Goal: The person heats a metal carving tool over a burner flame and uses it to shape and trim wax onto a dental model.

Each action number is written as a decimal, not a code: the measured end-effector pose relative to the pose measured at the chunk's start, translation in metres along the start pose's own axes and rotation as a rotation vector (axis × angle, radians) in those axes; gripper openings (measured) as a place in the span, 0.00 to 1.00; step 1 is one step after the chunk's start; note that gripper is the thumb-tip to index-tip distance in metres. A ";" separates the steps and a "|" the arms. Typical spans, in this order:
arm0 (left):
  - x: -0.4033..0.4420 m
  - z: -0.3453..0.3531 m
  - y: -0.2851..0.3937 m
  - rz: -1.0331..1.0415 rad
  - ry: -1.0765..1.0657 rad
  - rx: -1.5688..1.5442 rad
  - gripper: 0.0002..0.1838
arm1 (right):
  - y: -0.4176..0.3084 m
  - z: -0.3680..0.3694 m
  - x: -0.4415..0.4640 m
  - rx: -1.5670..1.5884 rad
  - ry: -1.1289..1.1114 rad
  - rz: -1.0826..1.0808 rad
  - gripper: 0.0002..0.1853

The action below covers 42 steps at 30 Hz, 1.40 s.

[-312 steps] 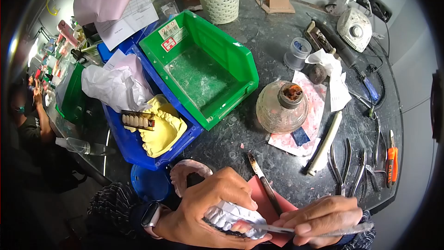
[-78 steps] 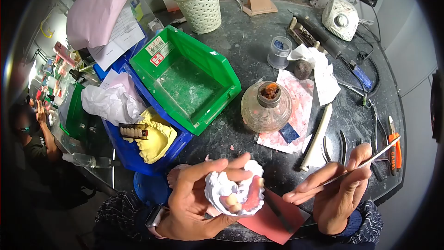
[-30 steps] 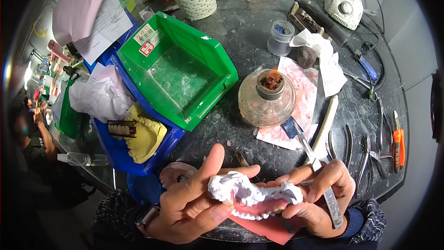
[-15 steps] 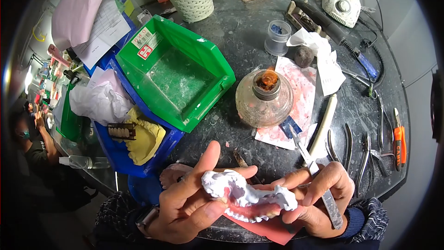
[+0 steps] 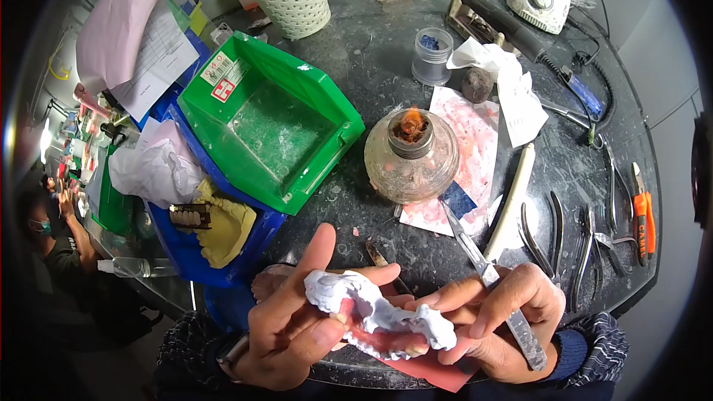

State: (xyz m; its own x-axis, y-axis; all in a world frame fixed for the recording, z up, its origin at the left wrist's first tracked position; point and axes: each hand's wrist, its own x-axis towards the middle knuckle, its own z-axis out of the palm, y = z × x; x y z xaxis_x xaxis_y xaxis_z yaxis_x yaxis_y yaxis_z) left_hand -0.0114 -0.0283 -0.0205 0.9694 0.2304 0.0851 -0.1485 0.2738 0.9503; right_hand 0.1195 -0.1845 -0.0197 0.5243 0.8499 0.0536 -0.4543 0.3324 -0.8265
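My left hand (image 5: 293,334) is closed round a white plaster dental cast (image 5: 382,315) with pink wax and a row of false teeth along its lower edge. Its index finger sticks up, apart from the cast, while the thumb presses near the teeth. Against the cast's right end rest fingertips of my right hand (image 5: 512,312), which also grips a metal scalpel (image 5: 469,249). The scalpel's tip points up and left, beside a small dark blue piece (image 5: 457,200). Below the cast lies a pink sheet (image 5: 438,373).
A glass spirit lamp (image 5: 412,167) burns ahead of my hands. The green bin (image 5: 319,89) stands left, near a yellow cast (image 5: 230,234) in a blue bin (image 5: 167,241). Several pliers (image 5: 584,256) lie right, beside orange-handled cutters (image 5: 643,223). Another person (image 5: 67,245) is at far left.
The bench scene has shifted slightly left in view. My hands and the cast appear a little further left too. Both grips look the same.
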 end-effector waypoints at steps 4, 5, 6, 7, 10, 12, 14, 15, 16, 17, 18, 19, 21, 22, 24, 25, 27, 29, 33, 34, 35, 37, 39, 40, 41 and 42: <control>0.000 0.001 0.000 0.004 0.015 -0.005 0.34 | 0.002 0.000 -0.001 0.011 -0.002 -0.013 0.11; 0.000 0.000 -0.001 0.001 0.018 0.002 0.34 | 0.003 0.000 -0.001 0.024 -0.004 -0.019 0.11; 0.000 0.001 -0.001 -0.003 0.029 -0.006 0.34 | 0.003 -0.001 -0.001 0.013 -0.015 -0.015 0.11; 0.000 0.001 -0.001 -0.006 0.039 -0.013 0.34 | 0.002 -0.002 0.000 0.002 -0.026 -0.010 0.11; 0.000 0.002 -0.001 -0.043 0.072 -0.032 0.34 | -0.002 0.000 0.001 -0.005 -0.020 0.003 0.11; -0.001 0.003 0.000 -0.078 0.093 -0.040 0.33 | -0.003 0.002 0.000 -0.027 -0.002 0.004 0.12; -0.002 0.003 0.000 -0.114 0.115 -0.044 0.33 | -0.003 0.002 -0.001 -0.076 0.017 -0.003 0.12; -0.002 0.003 0.000 -0.118 0.111 -0.045 0.33 | -0.003 0.002 -0.001 -0.054 0.022 0.007 0.13; -0.002 0.002 0.000 -0.122 0.107 -0.045 0.33 | -0.003 0.002 -0.002 -0.032 0.027 0.017 0.13; -0.002 0.002 0.001 -0.126 0.103 -0.046 0.33 | -0.002 0.002 -0.002 -0.010 0.033 0.028 0.13; -0.002 0.002 0.000 -0.127 0.103 -0.051 0.33 | -0.002 0.002 -0.002 -0.039 0.026 0.011 0.13; -0.002 0.002 0.000 -0.127 0.103 -0.056 0.33 | -0.001 0.002 -0.002 -0.068 0.020 -0.005 0.13; -0.002 0.002 0.000 -0.124 0.103 -0.071 0.34 | -0.001 0.003 -0.001 -0.102 0.021 -0.015 0.13; -0.002 0.003 0.000 -0.120 0.104 -0.079 0.34 | -0.002 0.005 -0.001 -0.106 0.028 -0.007 0.13; -0.002 0.003 0.000 -0.116 0.104 -0.087 0.34 | -0.003 0.005 -0.001 -0.089 0.039 0.000 0.12; -0.002 0.002 0.000 -0.115 0.103 -0.085 0.34 | -0.001 0.003 0.000 -0.066 0.043 0.001 0.12; -0.002 0.002 0.000 -0.111 0.101 -0.081 0.34 | 0.001 0.001 0.000 -0.040 0.041 -0.012 0.11; -0.002 0.001 -0.001 -0.106 0.099 -0.078 0.34 | 0.002 0.002 0.002 -0.035 0.032 -0.037 0.11; -0.001 0.003 0.000 -0.104 0.124 -0.067 0.34 | 0.000 0.005 0.003 -0.004 0.075 -0.011 0.10; -0.001 0.004 -0.001 -0.092 0.134 -0.090 0.34 | 0.001 0.004 0.003 -0.012 0.071 -0.013 0.10; -0.001 0.004 -0.001 -0.081 0.144 -0.113 0.35 | 0.000 0.003 0.003 -0.020 0.068 -0.015 0.10; 0.001 0.002 0.000 -0.053 0.120 0.072 0.41 | -0.002 0.004 0.003 -0.070 0.110 0.019 0.10; 0.004 0.000 0.002 -0.027 0.096 0.255 0.47 | -0.002 0.003 0.003 -0.158 0.120 0.018 0.11; 0.005 -0.001 0.002 -0.014 0.083 0.344 0.51 | -0.001 0.001 0.004 -0.221 0.107 0.001 0.12; 0.005 0.000 0.002 -0.001 0.069 0.431 0.54 | -0.001 -0.001 0.005 -0.286 0.095 -0.016 0.12; 0.004 0.001 -0.002 0.064 0.133 0.370 0.57 | -0.002 0.000 0.006 -0.260 0.088 0.007 0.14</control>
State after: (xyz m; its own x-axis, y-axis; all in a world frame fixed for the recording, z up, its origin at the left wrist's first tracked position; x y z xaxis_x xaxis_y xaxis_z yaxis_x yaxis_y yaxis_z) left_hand -0.0064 -0.0293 -0.0219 0.9231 0.3615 0.1309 -0.1034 -0.0946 0.9901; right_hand 0.1233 -0.1804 -0.0181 0.5875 0.8092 0.0082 -0.2640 0.2013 -0.9433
